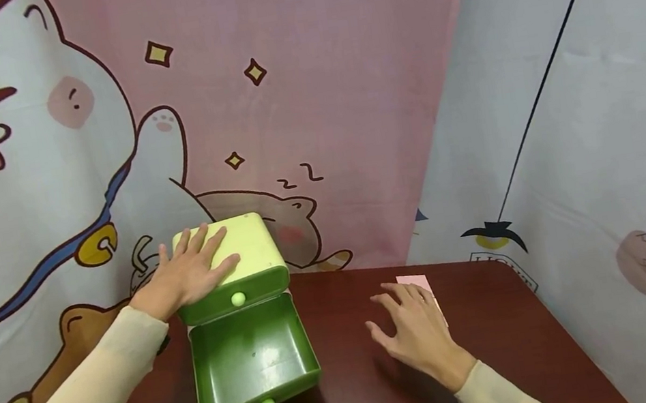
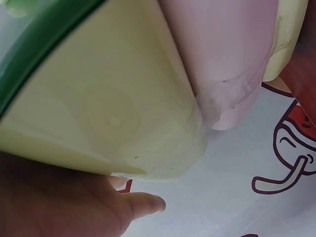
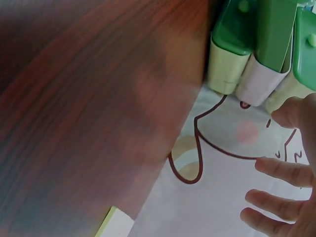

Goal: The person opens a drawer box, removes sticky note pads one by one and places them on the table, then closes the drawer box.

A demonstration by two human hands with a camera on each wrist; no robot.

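A small desktop drawer unit (image 1: 251, 242) has a cream top and green drawer fronts with round light-green knobs. Its middle drawer (image 1: 251, 353), in the pink tier, is pulled out; no contents show inside. My left hand (image 1: 187, 275) rests on the unit's top with fingers spread; in the left wrist view the thumb side lies along the cream casing (image 2: 113, 98). Over the table to the right, my right hand (image 1: 418, 332) has loosely bent, parted fingers and holds nothing. A pink paper pad (image 1: 413, 279) lies partly hidden beneath that hand.
The dark red-brown wooden table (image 1: 362, 389) carries the unit on its left side. Behind and beside it hangs a printed cloth (image 1: 344, 88) with cartoon cats. In the right wrist view, a pale pad corner with a yellow-green edge (image 3: 116, 224) shows at the bottom.
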